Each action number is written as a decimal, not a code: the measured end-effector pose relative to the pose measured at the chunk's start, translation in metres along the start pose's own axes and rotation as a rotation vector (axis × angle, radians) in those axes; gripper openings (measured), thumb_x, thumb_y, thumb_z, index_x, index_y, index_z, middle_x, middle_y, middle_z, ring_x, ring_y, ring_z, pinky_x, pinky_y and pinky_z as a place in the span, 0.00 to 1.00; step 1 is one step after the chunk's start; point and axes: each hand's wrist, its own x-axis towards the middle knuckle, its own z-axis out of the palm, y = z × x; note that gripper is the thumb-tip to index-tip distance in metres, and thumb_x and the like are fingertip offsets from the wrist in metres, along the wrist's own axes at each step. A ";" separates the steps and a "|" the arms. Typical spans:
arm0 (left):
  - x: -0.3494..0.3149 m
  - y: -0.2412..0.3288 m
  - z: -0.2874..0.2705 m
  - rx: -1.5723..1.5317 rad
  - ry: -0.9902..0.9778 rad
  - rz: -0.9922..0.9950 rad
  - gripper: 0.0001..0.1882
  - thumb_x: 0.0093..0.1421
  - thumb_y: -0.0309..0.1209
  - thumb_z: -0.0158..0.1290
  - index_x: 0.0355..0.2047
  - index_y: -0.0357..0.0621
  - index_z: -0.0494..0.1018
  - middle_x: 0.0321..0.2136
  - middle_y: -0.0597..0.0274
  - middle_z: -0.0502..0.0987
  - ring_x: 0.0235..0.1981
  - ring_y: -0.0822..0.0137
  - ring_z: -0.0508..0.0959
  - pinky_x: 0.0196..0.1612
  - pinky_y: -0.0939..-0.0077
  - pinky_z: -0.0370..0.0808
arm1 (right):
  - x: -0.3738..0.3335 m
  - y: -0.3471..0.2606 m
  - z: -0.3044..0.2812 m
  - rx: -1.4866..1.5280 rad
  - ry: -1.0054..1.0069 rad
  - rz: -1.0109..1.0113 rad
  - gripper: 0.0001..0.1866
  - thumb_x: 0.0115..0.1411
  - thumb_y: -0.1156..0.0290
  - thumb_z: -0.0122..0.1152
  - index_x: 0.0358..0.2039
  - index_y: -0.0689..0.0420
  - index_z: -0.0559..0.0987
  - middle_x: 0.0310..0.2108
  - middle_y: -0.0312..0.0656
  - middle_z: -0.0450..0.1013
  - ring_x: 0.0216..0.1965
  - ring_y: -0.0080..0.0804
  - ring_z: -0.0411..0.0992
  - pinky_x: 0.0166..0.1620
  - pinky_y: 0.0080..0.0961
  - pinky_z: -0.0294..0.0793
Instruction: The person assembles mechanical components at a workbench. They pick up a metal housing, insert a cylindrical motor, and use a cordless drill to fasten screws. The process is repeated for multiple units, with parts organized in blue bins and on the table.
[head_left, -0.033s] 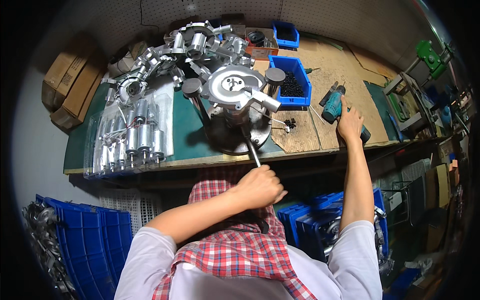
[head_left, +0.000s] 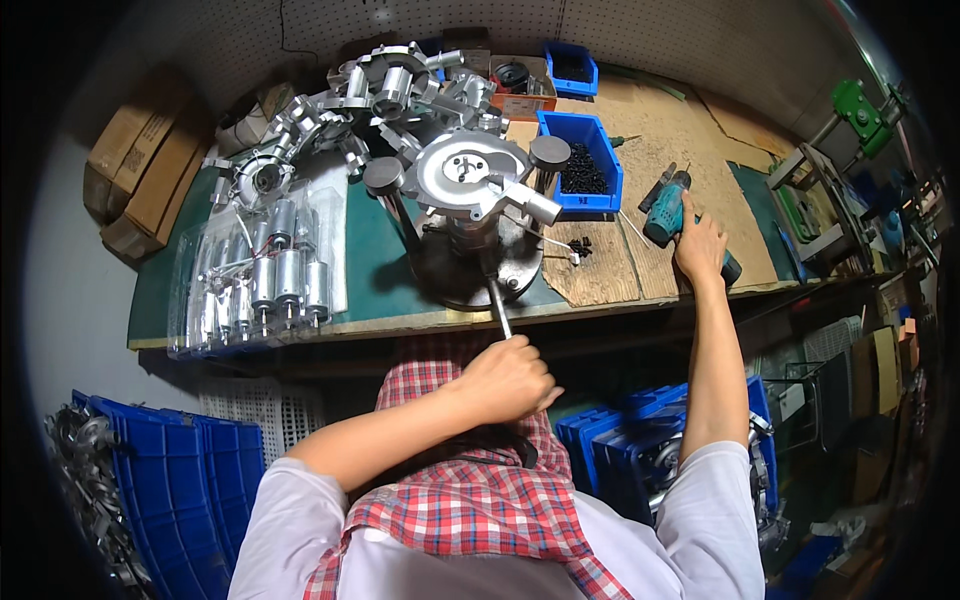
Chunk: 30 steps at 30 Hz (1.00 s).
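Note:
My left hand (head_left: 508, 380) is closed round the end of a metal lever (head_left: 502, 310), which sticks out toward me from a round fixture. On top of that fixture (head_left: 430, 275) lies a silver metal housing (head_left: 470, 175) with a side spout, between two round-topped posts. My right hand (head_left: 702, 250) wraps round a teal cordless drill (head_left: 668, 212) lying on its side on the board, its index finger stretched along the body. The drill's grip is partly hidden under the palm. A few loose black screws (head_left: 580, 245) lie between the fixture and the drill.
Silver motors (head_left: 265, 275) stand in a clear plastic tray at left. Metal housings (head_left: 390, 85) are piled behind the fixture. A blue bin (head_left: 615, 170) holds black screws; another blue bin (head_left: 572, 70) stands farther back. A green-topped press (head_left: 860, 115) is at far right. Blue crates flank my body below.
My left hand has shifted slightly left, swinging the lever's end with it. My right hand and the drill have not visibly moved.

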 end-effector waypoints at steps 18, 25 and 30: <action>0.007 -0.135 0.015 -0.958 0.689 -0.979 0.17 0.69 0.40 0.35 0.35 0.43 0.70 0.28 0.62 0.72 0.28 0.68 0.74 0.26 0.73 0.73 | -0.156 -0.247 -0.162 2.057 -0.826 -0.044 0.21 0.67 0.48 0.52 0.28 0.54 0.71 0.13 0.31 0.64 0.10 0.17 0.57 0.14 0.15 0.53; 0.012 -0.133 0.001 -0.691 0.695 -0.955 0.11 0.64 0.36 0.46 0.36 0.41 0.72 0.29 0.63 0.74 0.30 0.69 0.75 0.30 0.75 0.74 | -0.171 -0.239 -0.182 1.716 -0.450 -0.451 0.20 0.70 0.56 0.50 0.29 0.60 0.73 0.15 0.36 0.68 0.13 0.20 0.63 0.17 0.20 0.61; 0.007 -0.088 -0.032 -0.506 0.757 -0.692 0.10 0.61 0.33 0.54 0.37 0.39 0.74 0.30 0.63 0.76 0.31 0.70 0.76 0.34 0.75 0.74 | -0.200 -0.147 -0.200 1.007 0.652 -0.470 0.23 0.52 0.65 0.70 0.43 0.65 0.75 0.39 0.51 0.71 0.43 0.51 0.71 0.45 0.40 0.71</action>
